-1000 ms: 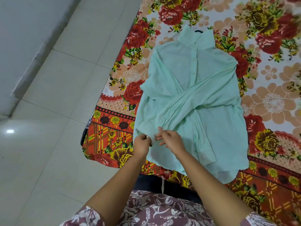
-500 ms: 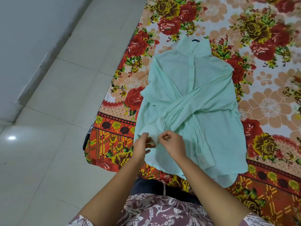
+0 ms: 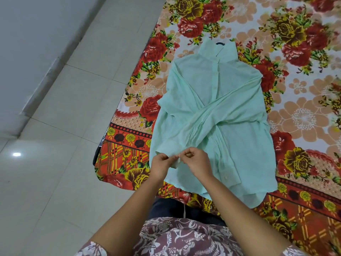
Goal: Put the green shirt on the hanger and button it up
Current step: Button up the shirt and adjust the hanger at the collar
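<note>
The pale green shirt (image 3: 212, 115) lies flat on the flowered bed, collar away from me, its front buttoned and both sleeves folded crosswise over the chest. One sleeve's cuff (image 3: 167, 152) ends at the near left edge of the shirt. My left hand (image 3: 161, 164) and my right hand (image 3: 197, 161) meet at that cuff, and each pinches its edge between thumb and fingertips. The cuff's edge is lifted slightly between the two hands. No hanger is in view.
The bed's floral sheet (image 3: 295, 117) spreads to the right and far side; its near edge (image 3: 129, 174) hangs beside my legs. Pale floor tiles (image 3: 64, 126) fill the left, with a wall base (image 3: 36, 89) beyond.
Both hands have stayed at the sleeve cuff, shifting slightly as they work its edge. The shirt itself has not moved on the bed; the view has tilted a little.
</note>
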